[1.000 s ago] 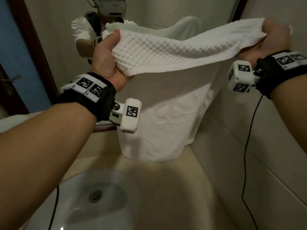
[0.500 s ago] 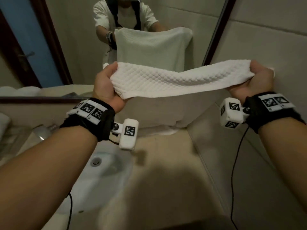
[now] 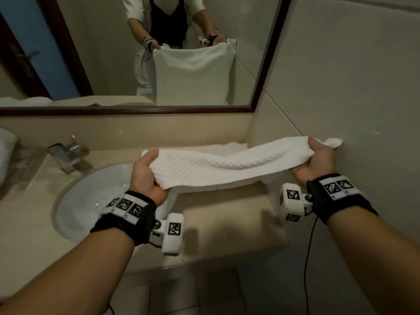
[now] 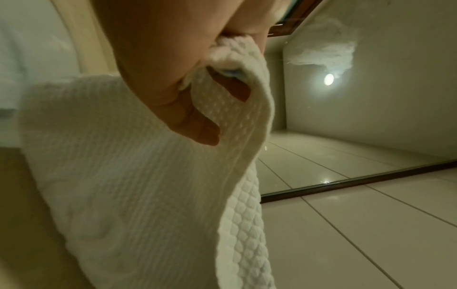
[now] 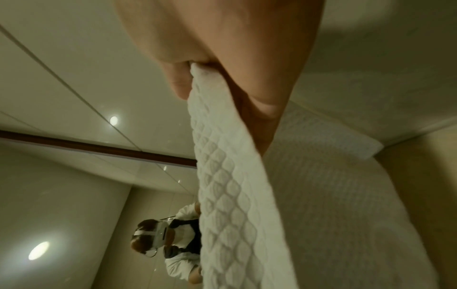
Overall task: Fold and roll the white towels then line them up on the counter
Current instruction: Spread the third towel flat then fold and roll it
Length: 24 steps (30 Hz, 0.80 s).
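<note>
**Towel held by both upper corners above the counter**

1. Left hand (image 3: 145,176): grips the left upper corner of the white towel (image 3: 218,169). The thumb lies over the top edge; in the left wrist view the fingers (image 4: 197,125) are curled into the gathered cloth, with the fabric bunched in the palm.

2. Right hand (image 3: 316,160): grips the right upper corner of the same towel. A small tuft of the corner sticks out past the fingers, close to the wall (image 3: 352,87). In the right wrist view the cloth is pinched between the thumb and the curled fingers (image 5: 180,86).

3. Towel: stretched between the two hands as a band with a waffle texture, sagging slightly in the middle. The rest of it hangs below and beyond the hands; the mirror (image 3: 159,53) beyond the hands shows it as a hanging panel. Its far part lies on the counter (image 3: 227,214) beyond the hands, at the corner where the counter meets the wall. Whether the hanging part under the hands touches the counter cannot be told.

4. Surroundings: the sink basin (image 3: 91,201) lies below and to the left of the left hand. The faucet (image 3: 66,155) stands farther left, beyond the basin. More white cloth (image 3: 6,153) sits at the far left edge, well apart from the left hand. Both wrists carry black bands with marker tags.
</note>
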### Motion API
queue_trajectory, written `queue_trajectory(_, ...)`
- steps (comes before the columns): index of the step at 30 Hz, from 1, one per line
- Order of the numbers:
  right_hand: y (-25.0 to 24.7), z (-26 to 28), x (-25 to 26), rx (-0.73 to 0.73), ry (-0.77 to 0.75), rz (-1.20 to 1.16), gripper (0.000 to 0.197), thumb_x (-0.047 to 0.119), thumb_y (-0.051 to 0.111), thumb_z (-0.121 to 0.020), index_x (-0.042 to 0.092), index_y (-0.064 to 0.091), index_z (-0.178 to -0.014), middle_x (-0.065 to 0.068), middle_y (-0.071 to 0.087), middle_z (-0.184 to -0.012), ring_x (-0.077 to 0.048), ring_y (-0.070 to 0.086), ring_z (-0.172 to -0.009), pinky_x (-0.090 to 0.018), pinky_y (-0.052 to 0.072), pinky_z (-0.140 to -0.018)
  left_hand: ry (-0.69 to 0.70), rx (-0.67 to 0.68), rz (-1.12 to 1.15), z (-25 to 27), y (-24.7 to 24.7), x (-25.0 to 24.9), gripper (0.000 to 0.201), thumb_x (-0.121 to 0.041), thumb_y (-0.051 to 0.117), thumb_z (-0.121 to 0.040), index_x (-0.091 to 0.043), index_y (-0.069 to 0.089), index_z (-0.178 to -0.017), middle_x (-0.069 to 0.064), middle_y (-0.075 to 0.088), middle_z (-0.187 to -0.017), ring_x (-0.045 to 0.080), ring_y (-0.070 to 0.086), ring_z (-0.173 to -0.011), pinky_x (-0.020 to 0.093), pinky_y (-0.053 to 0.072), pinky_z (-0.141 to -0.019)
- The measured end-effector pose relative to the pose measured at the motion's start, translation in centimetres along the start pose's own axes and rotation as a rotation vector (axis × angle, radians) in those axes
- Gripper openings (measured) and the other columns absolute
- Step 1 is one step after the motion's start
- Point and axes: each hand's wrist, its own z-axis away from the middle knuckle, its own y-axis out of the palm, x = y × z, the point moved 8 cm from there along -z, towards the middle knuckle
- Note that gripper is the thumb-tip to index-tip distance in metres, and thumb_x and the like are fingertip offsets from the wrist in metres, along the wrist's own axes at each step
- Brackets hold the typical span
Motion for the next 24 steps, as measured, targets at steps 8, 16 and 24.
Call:
queue_trajectory(8,-8.6,3.9,-5.5,-0.214,0.040,0.024,0.034,0.025,0.051,-0.100,0.005,0.059,-0.127,-0.014,0.072,-0.113,-0.030,0.070,-0.104,-0.046,0.059,-0.079,-0.129,-0.041,0.064,0.9,-6.5,5.7,0.058,-0.029,0.054,-0.091,-0.004,0.051,-0.143,0.018,0.060,-0.138,0.035,0.061,-0.123,0.047,0.057,-0.092)
queue_trajectory(16,-16.0,7.1,-10.2,-0.318,0.137,0.119,0.043,0.028,0.050,-0.100,0.004,0.055,-0.135,-0.016,0.065,-0.126,-0.031,0.063,-0.113,-0.041,0.055,-0.077,-0.153,-0.185,0.013,4.5,-12.6,11.4,0.019,-0.020,0.049,-0.092,-0.008,0.063,-0.095,0.012,0.070,-0.093,0.029,0.073,-0.082,0.037,0.061,-0.068)
queue_trajectory(24,-25.1,10.7,-13.2,-0.432,0.211,0.282,0.036,0.023,0.063,-0.095,0.014,0.056,-0.129,-0.011,0.063,-0.125,-0.032,0.060,-0.114,-0.046,0.053,-0.086,-0.179,-0.343,-0.145,9.3,-18.4,17.6,0.016,-0.012,0.052,-0.091,-0.006,0.067,-0.092,0.014,0.071,-0.098,0.032,0.071,-0.085,0.047,0.052,-0.089)
